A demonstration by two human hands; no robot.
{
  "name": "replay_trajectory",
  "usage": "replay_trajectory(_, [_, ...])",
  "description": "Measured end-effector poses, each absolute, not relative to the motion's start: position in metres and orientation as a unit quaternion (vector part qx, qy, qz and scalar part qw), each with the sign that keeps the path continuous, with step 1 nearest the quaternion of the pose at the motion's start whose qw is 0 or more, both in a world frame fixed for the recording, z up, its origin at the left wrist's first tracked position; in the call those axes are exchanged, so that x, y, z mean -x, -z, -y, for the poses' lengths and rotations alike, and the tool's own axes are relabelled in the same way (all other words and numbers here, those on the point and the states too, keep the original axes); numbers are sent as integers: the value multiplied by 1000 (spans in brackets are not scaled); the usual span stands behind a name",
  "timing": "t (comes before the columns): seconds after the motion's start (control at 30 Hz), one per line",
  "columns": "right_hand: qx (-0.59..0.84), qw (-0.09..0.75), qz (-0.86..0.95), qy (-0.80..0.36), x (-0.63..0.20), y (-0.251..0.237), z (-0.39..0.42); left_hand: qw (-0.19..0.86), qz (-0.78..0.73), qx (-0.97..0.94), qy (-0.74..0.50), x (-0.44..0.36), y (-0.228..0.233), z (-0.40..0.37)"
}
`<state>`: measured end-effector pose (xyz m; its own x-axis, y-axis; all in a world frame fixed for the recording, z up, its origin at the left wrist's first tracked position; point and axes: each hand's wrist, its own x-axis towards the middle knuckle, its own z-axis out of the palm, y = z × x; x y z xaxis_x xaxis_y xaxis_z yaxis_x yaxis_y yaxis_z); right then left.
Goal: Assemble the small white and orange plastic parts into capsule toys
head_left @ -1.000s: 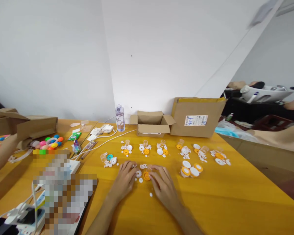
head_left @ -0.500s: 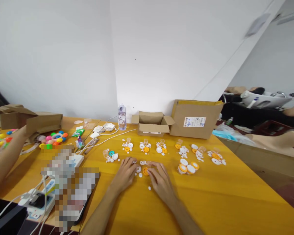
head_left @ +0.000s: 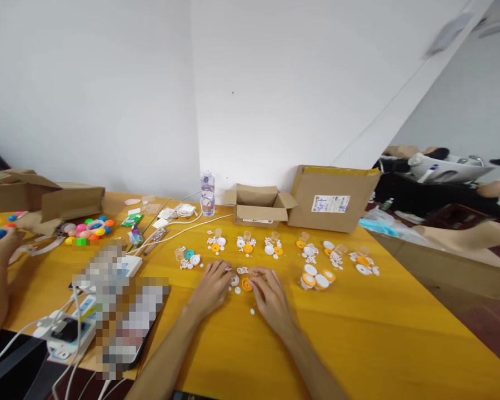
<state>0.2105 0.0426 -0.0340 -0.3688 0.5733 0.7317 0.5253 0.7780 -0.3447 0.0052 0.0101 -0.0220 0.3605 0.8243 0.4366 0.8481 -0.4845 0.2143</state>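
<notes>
My left hand (head_left: 211, 288) rests on the table with its fingers bent and a little apart. Its fingertips are beside a white disc (head_left: 234, 280) and small white plastic pieces. My right hand (head_left: 274, 298) is curved from the other side, fingers apart, its tips next to an orange disc (head_left: 246, 284). Between the hands lie white cut-out pieces (head_left: 242, 270) and a small white round piece (head_left: 238, 290). Another small white piece (head_left: 252, 311) lies nearer to me. Whether the fingertips pinch anything small is hidden.
Similar groups with clear cups (head_left: 247, 236) sit beyond my hands. Right of them stand lidded cups (head_left: 310, 270). Behind are an open carton (head_left: 261, 213), a larger box (head_left: 332, 200) and a bottle (head_left: 207, 194). Leftward are a power strip (head_left: 69, 328), coloured balls (head_left: 94, 228) and another person's hand (head_left: 0, 253).
The view has shifted slightly, so the table sits a little higher. My hands stay around the same group of pieces. At the left, the other person's hand has drawn back toward the edge.
</notes>
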Motion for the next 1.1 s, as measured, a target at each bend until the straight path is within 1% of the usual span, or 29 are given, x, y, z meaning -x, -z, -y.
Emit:
replay_trajectory(0.3, [351,484,800,-52,-210,40,-47,38,499,834,232,-5,19,-12])
replay_trajectory(0.53, [351,483,800,-48,-211,40,-47,30,496,830,252,-7,22,-11])
replay_trajectory(0.8, [354,458,814,-43,-208,41,-45,25,483,829,281,-6,25,-11])
replay_trajectory(1.1, [345,463,815,-48,-206,38,-46,15,471,834,286,-4,21,-13])
